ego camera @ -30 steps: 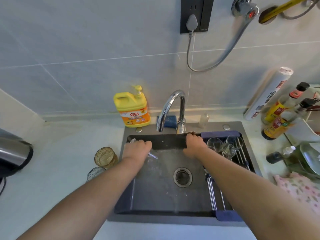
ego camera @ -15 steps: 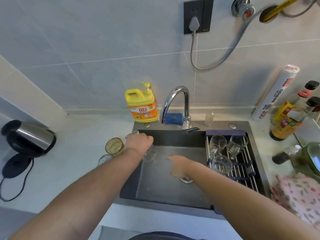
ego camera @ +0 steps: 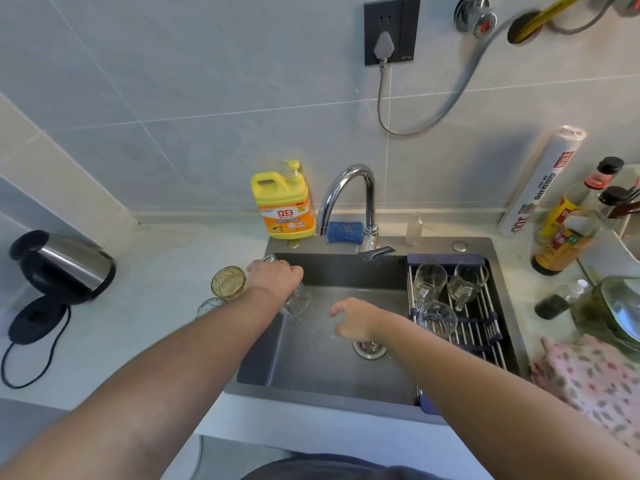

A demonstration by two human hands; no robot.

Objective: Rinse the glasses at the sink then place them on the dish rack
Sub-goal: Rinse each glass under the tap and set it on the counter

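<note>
My left hand (ego camera: pixel 275 277) grips a clear ribbed glass (ego camera: pixel 296 301), tilted over the left side of the dark sink (ego camera: pixel 311 368). My right hand (ego camera: pixel 356 320) hovers empty over the basin near the drain (ego camera: pixel 369 348), fingers apart. The dish rack (ego camera: pixel 485 327) spans the sink's right side and holds three clear glasses (ego camera: pixel 429 282) (ego camera: pixel 465 285) (ego camera: pixel 437 318). An amber glass (ego camera: pixel 228 282) and a clear glass (ego camera: pixel 209 305), partly hidden by my left arm, stand on the counter left of the sink. No water runs from the chrome faucet (ego camera: pixel 349 199).
A yellow dish soap bottle (ego camera: pixel 284 204) and a blue sponge (ego camera: pixel 344 232) sit behind the sink. A kettle (ego camera: pixel 60 265) stands off its base at the far left. Sauce bottles (ego camera: pixel 568 223), a roll (ego camera: pixel 540 181), a glass lid (ego camera: pixel 620 313) and a floral cloth (ego camera: pixel 595 379) crowd the right.
My right hand left the faucet handle and came down over the basin. The water stopped running. My left hand keeps the glass at the sink's left side.
</note>
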